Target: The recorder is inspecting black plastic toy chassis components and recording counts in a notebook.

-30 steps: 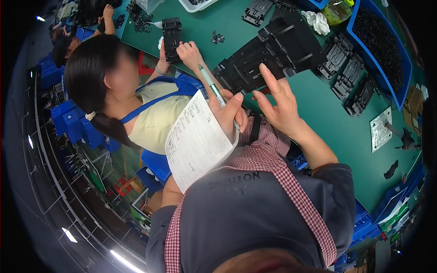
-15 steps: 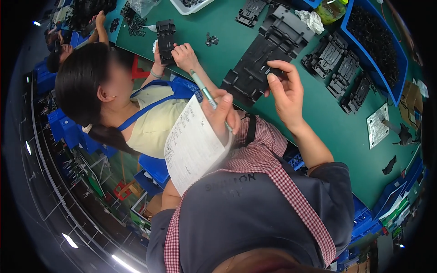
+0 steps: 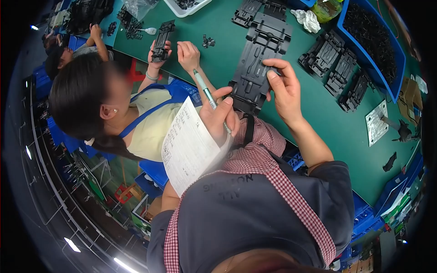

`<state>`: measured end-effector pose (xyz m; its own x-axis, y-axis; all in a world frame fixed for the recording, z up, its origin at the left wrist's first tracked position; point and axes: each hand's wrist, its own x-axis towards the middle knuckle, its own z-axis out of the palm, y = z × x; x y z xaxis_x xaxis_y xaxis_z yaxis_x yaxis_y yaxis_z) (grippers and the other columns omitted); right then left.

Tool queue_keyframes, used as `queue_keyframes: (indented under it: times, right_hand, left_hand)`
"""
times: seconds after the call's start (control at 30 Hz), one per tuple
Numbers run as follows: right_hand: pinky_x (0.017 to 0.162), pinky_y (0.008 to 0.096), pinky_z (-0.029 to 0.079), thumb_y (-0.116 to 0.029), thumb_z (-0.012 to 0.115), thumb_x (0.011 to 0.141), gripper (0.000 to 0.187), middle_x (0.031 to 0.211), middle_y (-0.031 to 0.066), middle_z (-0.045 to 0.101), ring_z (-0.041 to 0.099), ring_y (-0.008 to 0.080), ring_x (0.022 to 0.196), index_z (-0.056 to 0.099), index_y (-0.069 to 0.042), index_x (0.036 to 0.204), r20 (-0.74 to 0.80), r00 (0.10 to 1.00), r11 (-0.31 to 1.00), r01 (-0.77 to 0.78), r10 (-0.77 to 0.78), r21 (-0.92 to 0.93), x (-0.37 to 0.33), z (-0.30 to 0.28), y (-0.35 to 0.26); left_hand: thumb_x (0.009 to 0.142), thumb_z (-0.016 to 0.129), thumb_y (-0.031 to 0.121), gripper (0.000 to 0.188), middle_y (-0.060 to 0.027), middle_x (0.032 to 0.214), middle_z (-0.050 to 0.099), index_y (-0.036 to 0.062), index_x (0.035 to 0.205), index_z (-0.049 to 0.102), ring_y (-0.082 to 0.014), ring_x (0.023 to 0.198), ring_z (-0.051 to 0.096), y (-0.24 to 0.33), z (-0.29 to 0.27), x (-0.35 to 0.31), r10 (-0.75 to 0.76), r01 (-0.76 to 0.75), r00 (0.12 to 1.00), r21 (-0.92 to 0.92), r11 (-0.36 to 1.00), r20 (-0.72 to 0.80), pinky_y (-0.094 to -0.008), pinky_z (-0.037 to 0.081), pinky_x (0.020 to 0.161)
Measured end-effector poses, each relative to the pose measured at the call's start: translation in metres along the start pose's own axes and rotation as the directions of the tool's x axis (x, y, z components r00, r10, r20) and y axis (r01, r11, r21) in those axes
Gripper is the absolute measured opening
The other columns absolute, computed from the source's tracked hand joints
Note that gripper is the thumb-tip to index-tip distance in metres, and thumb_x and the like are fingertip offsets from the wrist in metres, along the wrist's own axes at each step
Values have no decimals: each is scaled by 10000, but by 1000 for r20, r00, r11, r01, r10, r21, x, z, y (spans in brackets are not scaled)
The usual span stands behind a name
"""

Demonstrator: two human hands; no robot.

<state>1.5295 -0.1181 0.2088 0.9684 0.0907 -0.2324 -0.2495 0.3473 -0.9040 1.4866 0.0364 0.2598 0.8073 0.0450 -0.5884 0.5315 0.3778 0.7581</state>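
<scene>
My left hand (image 3: 222,119) grips a green-and-white pen (image 3: 205,92) together with a printed paper sheet (image 3: 187,146), held up near my chest. My right hand (image 3: 284,91) reaches out to a long black plastic plate (image 3: 255,54) lying on the green table (image 3: 327,132). Its fingers close on the plate's right edge, near the end closest to me. The pen tip points away from me, past the plate's left side.
A seated co-worker on the left holds a narrow black part (image 3: 162,40) with one hand, the other hand (image 3: 187,52) resting beside it. A blue bin (image 3: 397,59) of black pieces, stacked black parts (image 3: 337,66), a white cloth (image 3: 307,19) and a metal plate (image 3: 377,123) lie around.
My right hand went from hovering open above the table to gripping the black plate's edge. The left hand has kept the pen and paper throughout.
</scene>
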Motion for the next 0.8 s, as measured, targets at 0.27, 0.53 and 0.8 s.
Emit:
queue_keyframes:
  times: [0.27,0.53,0.8]
  right_hand:
    - [459,189,368,-43,454,867,413,735,-11,413,402,48,570,331,-85,1258,-291,956,975,-42,-24,-218,17,-54,51]
    - [516,322,423,-70,493,827,546,661,71,469,492,183,548,251,-80,1316,-390,889,604,-179,-238,-777,69,-141,87]
    - [725,429,434,-76,485,816,549,939,203,547,557,369,823,258,-67,1315,-520,845,534,-387,-121,-752,101,-133,119]
  left_hand:
    - [899,389,117,306,-35,442,367,4,1178,443,-150,298,317,-6,-6,1,-6,16,994,-89,996,110,-275,288,323]
    - [889,383,76,256,-57,451,368,-24,1125,390,-156,307,344,-7,2,2,-62,71,978,-37,997,199,-277,301,331]
    - [888,400,84,243,-62,445,380,-7,1112,423,-164,293,342,-7,-6,4,-58,77,983,-107,991,173,-275,295,320]
